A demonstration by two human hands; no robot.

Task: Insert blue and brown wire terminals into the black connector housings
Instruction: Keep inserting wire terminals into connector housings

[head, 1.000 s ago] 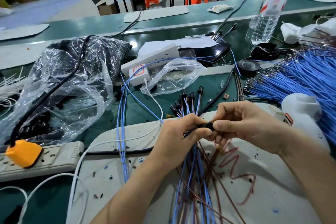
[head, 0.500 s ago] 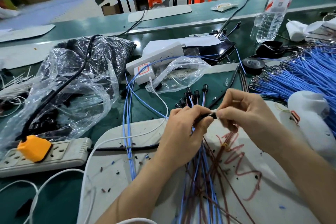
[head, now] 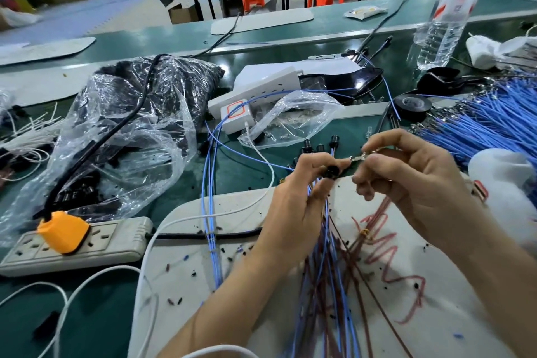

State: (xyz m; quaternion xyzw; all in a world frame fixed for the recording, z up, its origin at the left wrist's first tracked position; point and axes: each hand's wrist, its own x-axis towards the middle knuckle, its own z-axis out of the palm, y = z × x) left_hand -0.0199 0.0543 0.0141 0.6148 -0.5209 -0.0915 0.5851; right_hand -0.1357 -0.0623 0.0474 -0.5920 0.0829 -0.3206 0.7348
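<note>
Centre frame: left hand [head: 293,200] fingers pinch a black connector housing [head: 331,172], right hand [head: 415,180] fingers pinch a metal terminal [head: 358,157] just beside it. Looks like the lining-up step; next needs a straight push in.

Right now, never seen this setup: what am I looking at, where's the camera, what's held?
No machine: a person's two bare hands, filmed by one head-worn camera looking down at a green bench. The left hand grips a black connector housing and a bundle of blue and brown wires. The right hand pinches a metal terminal close to the housing. Also there: a white mat, a power strip with an orange plug, a clear bag, loose blue wires, a tape roll.
</note>
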